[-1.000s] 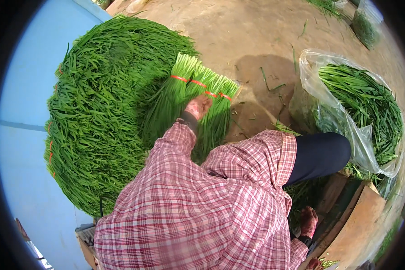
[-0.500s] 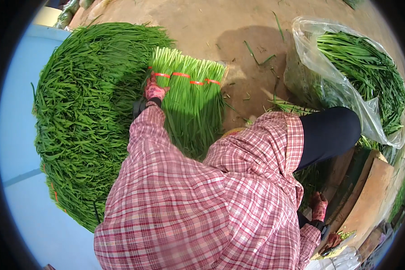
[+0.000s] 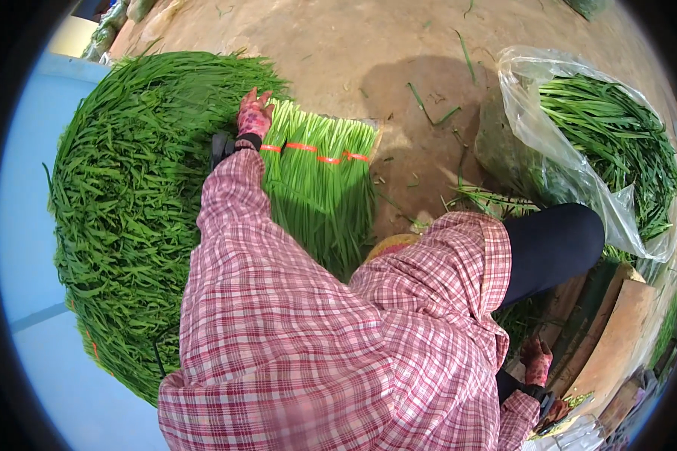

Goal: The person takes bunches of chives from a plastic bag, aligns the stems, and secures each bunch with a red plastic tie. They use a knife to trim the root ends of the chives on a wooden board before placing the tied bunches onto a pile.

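Observation:
My left hand, in a pink patterned glove, is at the upper left corner of a row of green leafy stalk bundles tied with red bands. Its fingers are apart and point away from me, beside the pale cut ends of the leftmost bundle; nothing shows in its grip. To its left rises a large stack of long green leaves. Down at the right, my right hand, gloved alike, hangs next to a wooden board. Its fingers are loosely bent and apart, with nothing visible in them.
A clear plastic bag full of loose green leaves stands at the right, beyond my dark-clad knee. Stray leaves are scattered on the brown floor. A pale blue surface borders the stack on the left.
My left hand has shifted away from me and slightly left, from the leftmost bundle's band to its cut ends, and its fingers have spread. My right hand stays by the board.

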Available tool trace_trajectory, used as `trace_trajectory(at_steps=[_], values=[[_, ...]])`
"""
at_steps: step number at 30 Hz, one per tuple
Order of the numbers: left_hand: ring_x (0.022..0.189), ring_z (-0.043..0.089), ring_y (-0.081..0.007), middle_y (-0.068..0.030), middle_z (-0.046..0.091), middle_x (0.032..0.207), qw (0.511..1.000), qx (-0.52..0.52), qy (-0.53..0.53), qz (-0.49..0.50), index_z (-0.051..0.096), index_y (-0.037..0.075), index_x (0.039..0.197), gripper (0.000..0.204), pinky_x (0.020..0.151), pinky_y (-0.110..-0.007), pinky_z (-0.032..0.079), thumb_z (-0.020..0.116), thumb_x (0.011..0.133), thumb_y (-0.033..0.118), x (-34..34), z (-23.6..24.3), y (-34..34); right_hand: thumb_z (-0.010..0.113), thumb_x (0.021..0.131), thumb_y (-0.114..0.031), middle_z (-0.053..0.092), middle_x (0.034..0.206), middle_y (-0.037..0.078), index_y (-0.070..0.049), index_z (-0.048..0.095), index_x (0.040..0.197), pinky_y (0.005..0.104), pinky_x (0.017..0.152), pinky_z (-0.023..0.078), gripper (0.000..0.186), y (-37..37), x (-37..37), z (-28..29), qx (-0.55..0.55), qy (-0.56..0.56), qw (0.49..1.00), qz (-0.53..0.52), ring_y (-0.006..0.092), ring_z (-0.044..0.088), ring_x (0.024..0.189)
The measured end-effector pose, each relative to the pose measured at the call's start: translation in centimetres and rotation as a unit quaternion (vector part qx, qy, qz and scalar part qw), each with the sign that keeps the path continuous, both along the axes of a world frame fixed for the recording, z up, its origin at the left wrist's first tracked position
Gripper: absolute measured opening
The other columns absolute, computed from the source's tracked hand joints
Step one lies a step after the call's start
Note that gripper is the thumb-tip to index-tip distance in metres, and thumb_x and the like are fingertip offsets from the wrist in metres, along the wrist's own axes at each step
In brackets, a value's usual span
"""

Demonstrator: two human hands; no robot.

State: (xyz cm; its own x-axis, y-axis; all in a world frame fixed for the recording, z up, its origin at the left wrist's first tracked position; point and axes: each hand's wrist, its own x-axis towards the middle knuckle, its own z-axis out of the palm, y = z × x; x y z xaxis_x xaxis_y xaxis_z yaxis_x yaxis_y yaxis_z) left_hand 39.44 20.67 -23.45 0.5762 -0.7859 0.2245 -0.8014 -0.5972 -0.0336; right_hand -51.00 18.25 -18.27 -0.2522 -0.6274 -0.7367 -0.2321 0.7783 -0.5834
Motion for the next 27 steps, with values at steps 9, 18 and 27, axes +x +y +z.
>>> trace_trajectory(at_steps=[9,18,27], values=[[0.104,0.062,-0.0268,-0.0157,0.065,0.109,0.915,0.102,0.369,0.123,0.069,0.011,0.104,0.03,0.09,-0.037,0.049,0.056,0.086,0.031,4.9,-1.8,-3.6,0.062,0.091,-0.028,0.062,0.074,0.002,-0.009,0.061,0.102,0.0256,0.046,0.044,0.022,0.4,0.0,0.8,0.012,0.056,0.998,-0.021,0.0136,0.056,0.054],[0.107,0.059,-0.0345,-0.0182,0.064,0.112,0.964,-0.04,0.259,0.04,0.066,0.005,0.109,0.046,0.093,-0.04,0.046,0.049,0.089,0.043,9.2,-5.0,0.0,0.06,0.092,-0.022,0.061,0.073,0.001,-0.007,0.06,0.101,0.0256,0.048,0.042,0.017,-0.7,2.5,1.7,0.015,0.084,0.995,0.043,0.0127,0.055,0.055],[0.102,0.061,-0.0357,-0.0211,0.063,0.11,0.967,0.076,0.199,-0.141,0.061,0.003,0.117,0.043,0.091,-0.043,0.047,0.049,0.093,0.037,2.6,-7.7,-6.7,0.058,0.092,-0.029,0.059,0.08,0.001,-0.005,0.062,0.094,0.0255,0.068,0.043,0.024,-4.2,7.5,13.2,-0.191,0.143,0.971,-0.021,0.0108,0.052,0.072]])
